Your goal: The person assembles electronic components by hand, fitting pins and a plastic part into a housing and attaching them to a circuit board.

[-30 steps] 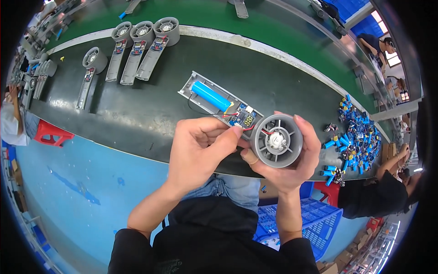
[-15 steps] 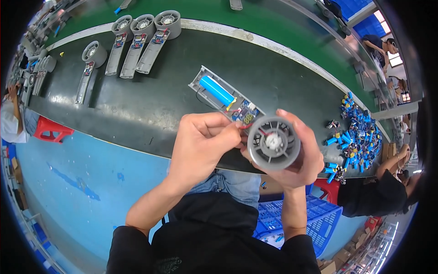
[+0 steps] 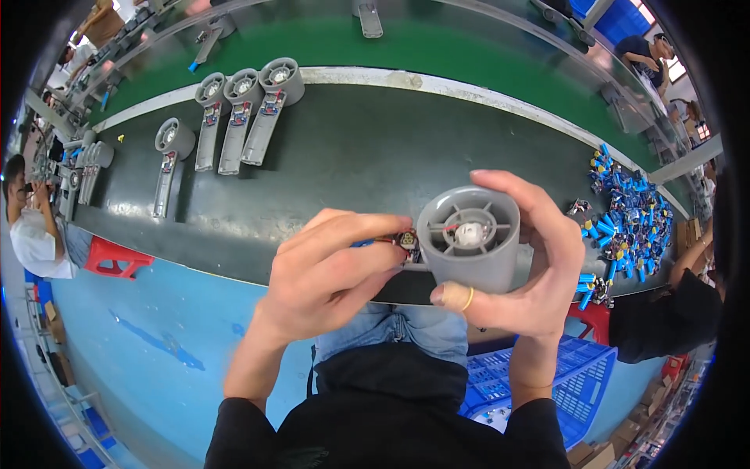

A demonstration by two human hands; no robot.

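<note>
A grey handheld fan housing (image 3: 476,270) is tilted up towards me, its round spoked head showing a white motor hub. My right hand (image 3: 547,266) is closed around that head, thumb at the front and fingers at the back, with a yellow band on the thumb. My left hand (image 3: 336,270) is closed, its fingertips pinching the small circuit board (image 3: 408,241) beside the head, with red wire at the fingers. A sliver of blue shows by the left fingers; the handle is mostly hidden behind that hand.
Several similar fan housings (image 3: 238,125) with boards lie on the dark table (image 3: 351,156) at the far left. To the right is a heap of blue batteries with boards (image 3: 629,219). A blue crate (image 3: 578,391) stands below the table's edge. Other people sit left and right.
The fan has tipped, so its head now stands more upright and the handle has dropped from view. My left hand has moved over the board. The whole view has shifted slightly.
</note>
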